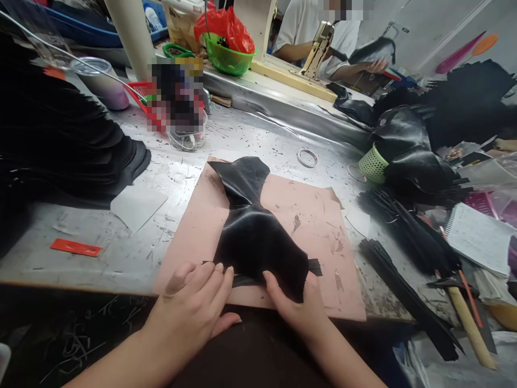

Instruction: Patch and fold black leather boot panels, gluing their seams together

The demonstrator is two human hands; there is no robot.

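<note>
A glossy black leather piece (258, 237), narrow in its middle and wide at both ends, lies on a pinkish sheet (339, 269) at the table's front edge. My left hand (202, 296) rests its outstretched fingers on the near left edge of the leather, with the thumb held apart. At the near right corner my right hand (301, 307) grips the leather, thumb on top and the other fingers mostly hidden. A short black strip (315, 267) sticks out from under the right edge.
Stacked black pieces (72, 145) fill the left side, near a red strip (76, 247) and white paper (137, 207). A tape roll (307, 158) lies behind the sheet. On the right are black strips (412, 296), a hammer (470, 328) and a notebook (479, 237). A co-worker (299, 32) sits opposite.
</note>
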